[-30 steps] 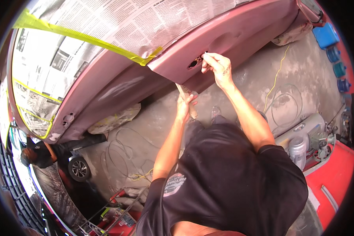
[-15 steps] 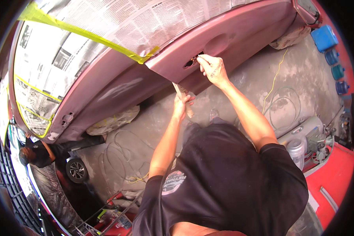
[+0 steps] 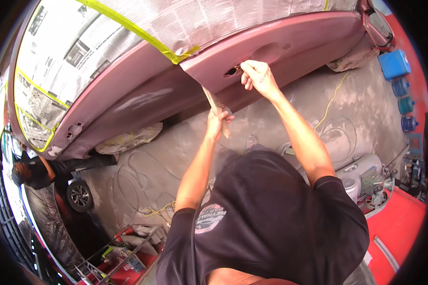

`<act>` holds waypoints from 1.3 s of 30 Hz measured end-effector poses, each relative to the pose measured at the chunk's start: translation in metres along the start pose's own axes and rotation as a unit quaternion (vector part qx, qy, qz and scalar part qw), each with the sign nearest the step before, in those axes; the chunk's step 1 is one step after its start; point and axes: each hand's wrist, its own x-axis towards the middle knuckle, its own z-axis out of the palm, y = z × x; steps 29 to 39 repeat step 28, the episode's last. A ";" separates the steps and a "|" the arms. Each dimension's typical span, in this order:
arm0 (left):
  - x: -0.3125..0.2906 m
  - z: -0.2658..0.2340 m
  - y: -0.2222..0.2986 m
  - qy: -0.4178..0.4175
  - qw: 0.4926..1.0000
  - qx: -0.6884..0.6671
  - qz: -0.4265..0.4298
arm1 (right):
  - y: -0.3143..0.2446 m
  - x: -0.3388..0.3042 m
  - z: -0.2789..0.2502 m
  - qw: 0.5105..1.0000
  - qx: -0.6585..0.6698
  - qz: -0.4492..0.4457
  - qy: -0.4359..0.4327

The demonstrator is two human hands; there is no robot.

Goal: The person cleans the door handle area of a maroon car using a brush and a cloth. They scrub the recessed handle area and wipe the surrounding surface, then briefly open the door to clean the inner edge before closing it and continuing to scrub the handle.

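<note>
Head view: over the last second your right hand (image 3: 257, 78) has slid in from just beside the handle hole (image 3: 232, 71) to its edge, while your left hand (image 3: 217, 121) has stayed low on the car door (image 3: 290, 47). That suggests the work has closed in on the hole itself. Your right fingers (image 3: 246, 81) are curled and half closed at the rim of the hole; whether they pinch anything there you cannot tell. Your left fingers are clenched around a folded strip of sandpaper (image 3: 213, 100), its upper end touching the door panel below the yellow tape (image 3: 142, 35).
</note>
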 end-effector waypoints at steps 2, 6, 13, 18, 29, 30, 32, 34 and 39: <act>-0.004 0.004 0.001 0.007 1.000 -0.003 0.007 | 0.002 0.002 -0.005 1.000 -0.022 -0.007 -0.017; -0.004 0.004 0.000 0.012 1.000 -0.015 0.015 | 0.003 0.003 -0.013 0.999 -0.021 -0.017 -0.042; 0.001 0.003 -0.006 0.007 1.000 -0.016 0.016 | 0.005 0.001 -0.008 0.999 -0.011 -0.013 -0.040; -0.001 0.005 -0.003 0.015 0.999 -0.016 0.027 | -0.008 0.003 -0.007 0.996 -0.065 0.040 -0.050; 0.001 0.004 -0.005 0.015 0.999 -0.028 0.033 | 0.015 0.012 -0.006 0.986 0.138 0.042 -0.087; 0.001 0.004 -0.005 0.015 0.999 -0.028 0.033 | 0.015 0.012 -0.006 0.986 0.138 0.042 -0.087; 0.001 0.004 -0.005 0.015 0.999 -0.028 0.033 | 0.015 0.012 -0.006 0.986 0.138 0.042 -0.087; 0.001 0.004 -0.005 0.015 0.999 -0.028 0.033 | 0.015 0.012 -0.006 0.986 0.138 0.042 -0.087; 0.001 0.004 -0.005 0.015 0.999 -0.028 0.033 | 0.015 0.012 -0.006 0.986 0.138 0.042 -0.087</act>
